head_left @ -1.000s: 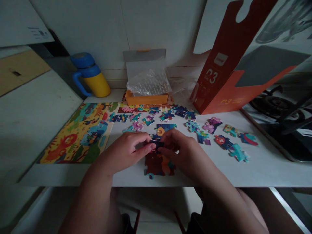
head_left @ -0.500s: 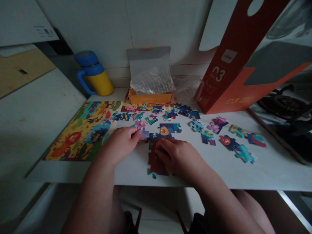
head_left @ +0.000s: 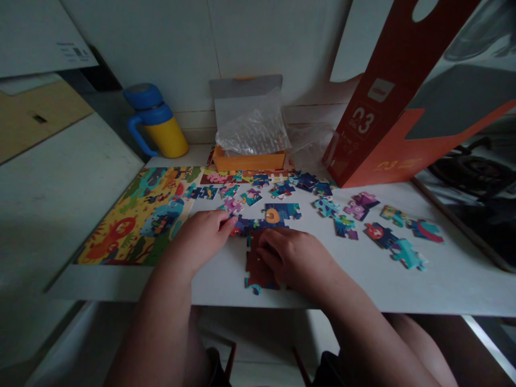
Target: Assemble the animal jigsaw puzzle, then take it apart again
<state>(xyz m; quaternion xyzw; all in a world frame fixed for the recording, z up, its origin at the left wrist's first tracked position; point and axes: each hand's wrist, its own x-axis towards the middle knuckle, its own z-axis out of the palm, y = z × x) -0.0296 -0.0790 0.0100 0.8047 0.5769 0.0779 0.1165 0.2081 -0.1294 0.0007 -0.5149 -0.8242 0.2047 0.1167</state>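
My left hand is closed, thumb and forefinger pinching a dark blue and red puzzle piece by its left side. That piece lies against the left end of a joined blue puzzle strip; whether they interlock I cannot tell. Curled over the brown puzzle section, my right hand presses its fingers down and hides the section's right part. Beyond the hands, a joined blue part with a round orange figure is attached to the strip. Close past my left fingertips is a pink puzzle piece.
Loose puzzle pieces lie on the right and along the back. A colourful picture sheet covers the left. Behind stand a blue-yellow flask, an orange box with plastic wrap, and a tall red-orange box.
The piece in my left hand has turned from a pale, glossy slant to lying flatter, its dark blue and red print now showing. My right hand has stayed on the brown section.
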